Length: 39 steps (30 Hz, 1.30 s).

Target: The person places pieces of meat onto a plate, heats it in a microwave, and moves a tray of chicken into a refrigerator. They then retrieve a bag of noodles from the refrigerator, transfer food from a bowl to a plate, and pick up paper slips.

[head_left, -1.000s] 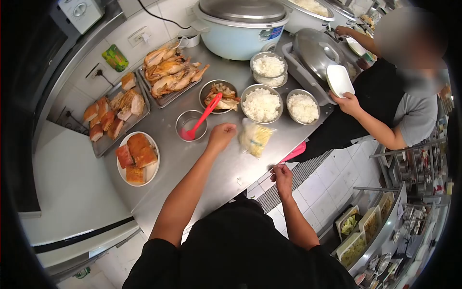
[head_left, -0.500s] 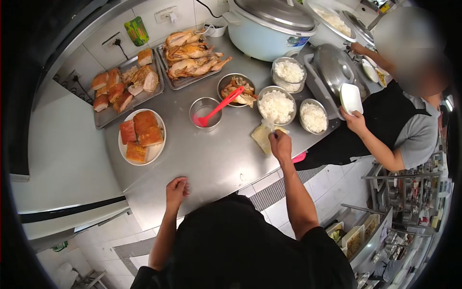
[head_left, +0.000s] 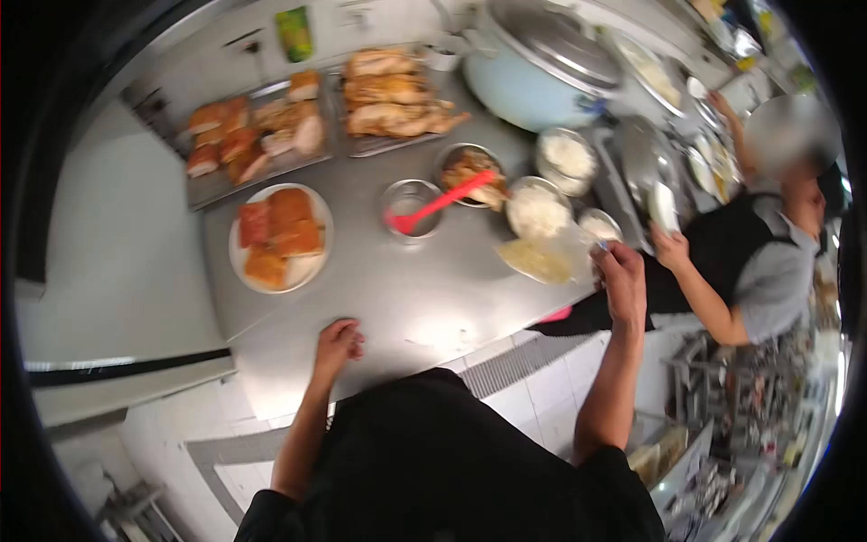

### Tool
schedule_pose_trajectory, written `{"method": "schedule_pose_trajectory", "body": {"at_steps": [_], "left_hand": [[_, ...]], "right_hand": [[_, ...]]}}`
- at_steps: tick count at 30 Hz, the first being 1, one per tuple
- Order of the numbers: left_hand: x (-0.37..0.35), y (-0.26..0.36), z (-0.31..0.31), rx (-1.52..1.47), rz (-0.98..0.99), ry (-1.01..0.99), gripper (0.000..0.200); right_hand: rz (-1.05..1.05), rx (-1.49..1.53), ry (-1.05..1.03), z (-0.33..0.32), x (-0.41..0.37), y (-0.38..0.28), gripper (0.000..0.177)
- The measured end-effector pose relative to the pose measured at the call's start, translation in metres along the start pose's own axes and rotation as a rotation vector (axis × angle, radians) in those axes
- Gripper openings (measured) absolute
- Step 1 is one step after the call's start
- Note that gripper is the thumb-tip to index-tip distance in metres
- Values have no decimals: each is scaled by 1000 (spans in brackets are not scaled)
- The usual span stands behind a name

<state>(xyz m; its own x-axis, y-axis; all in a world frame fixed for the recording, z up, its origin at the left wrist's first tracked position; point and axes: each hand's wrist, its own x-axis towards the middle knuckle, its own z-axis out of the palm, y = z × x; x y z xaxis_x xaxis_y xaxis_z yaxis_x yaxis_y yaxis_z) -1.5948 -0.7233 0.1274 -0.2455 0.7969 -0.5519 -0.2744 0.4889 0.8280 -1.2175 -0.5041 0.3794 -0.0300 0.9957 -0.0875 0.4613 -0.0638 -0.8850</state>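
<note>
The broad grey stainless-steel table gives the dishes a flat footing. Toward its back stands the big, round, pale-blue rice cooker, probably set there for its bulk. The round white plate keeps chunks of browned roast meat together. Just in front of mounded white rice, the clear plastic bag of pale-yellow contents stretches sideways, its loose end pinched in the right hand, presumably because thin film grips easily; blur hides whether its underside touches the table. The round steel cup holds the long red spatula, its rim apparently propping the handle. The left hand, half-curled with nothing visible in it, hangs near the front edge.
</note>
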Motion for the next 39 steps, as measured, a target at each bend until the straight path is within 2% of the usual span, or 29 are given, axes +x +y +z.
{"method": "schedule_pose_trajectory", "body": {"at_steps": [1,3,5,7,9,10,12,14,15,16,17,20,22,23,24,25,27,28,30,33,35,37,39], "left_hand": [[1,-2,-2,-1,4,-1,25],[1,-6,-8,-39,34,-37,26],[-8,10,-7,-115,41,71,26],[-11,18,-23,-200,46,157,26],[3,18,-51,-399,229,522,23],[22,5,-83,-247,385,668,23],[54,25,-142,-46,420,905,29],[66,86,-172,92,301,843,32],[77,103,-184,86,313,842,32],[88,115,-196,181,223,659,32],[96,118,-204,275,131,474,32],[96,105,-206,286,183,390,29],[86,67,-191,330,262,510,27],[63,62,-160,101,288,605,26],[63,38,-160,151,280,654,26],[32,54,-130,120,321,745,26],[4,65,-107,-152,310,742,24],[-5,77,-106,-159,330,757,24],[-35,84,-101,-262,354,641,22],[-76,143,-87,-192,433,718,21],[-92,177,-91,-168,477,687,22],[-108,223,-90,-318,573,667,22],[-124,274,-92,-341,616,683,19]], "right_hand": [[5,5,-18,11,9,17,20],[-28,-437,-38,33,27,73,21],[-417,-451,323,56,27,117,25],[-299,-203,343,71,-4,61,23],[-185,-256,216,83,-27,36,18],[-158,-160,75,94,-33,53,17],[-157,-89,-194,126,-42,76,17],[-247,-165,-390,162,-61,82,16],[-312,-214,-453,178,-68,90,16],[-292,-215,-494,192,-74,97,16],[-271,-216,-536,202,-80,103,17],[-331,-246,-583,215,-89,117,18],[-271,-265,-578,212,-90,113,19],[-233,-272,-573,209,-88,114,20],[-216,-305,-561,208,-85,123,21],[-207,-338,-544,207,-81,134,22],[-236,-255,-515,206,-72,146,21],[-226,-219,-505,208,-66,150,21],[-211,-184,-526,210,-64,164,21],[-258,-142,-507,216,-56,168,21],[-163,-237,-508,215,-60,164,22],[-201,-223,-471,218,-59,174,23],[-217,-240,-427,218,-59,175,24]]}}
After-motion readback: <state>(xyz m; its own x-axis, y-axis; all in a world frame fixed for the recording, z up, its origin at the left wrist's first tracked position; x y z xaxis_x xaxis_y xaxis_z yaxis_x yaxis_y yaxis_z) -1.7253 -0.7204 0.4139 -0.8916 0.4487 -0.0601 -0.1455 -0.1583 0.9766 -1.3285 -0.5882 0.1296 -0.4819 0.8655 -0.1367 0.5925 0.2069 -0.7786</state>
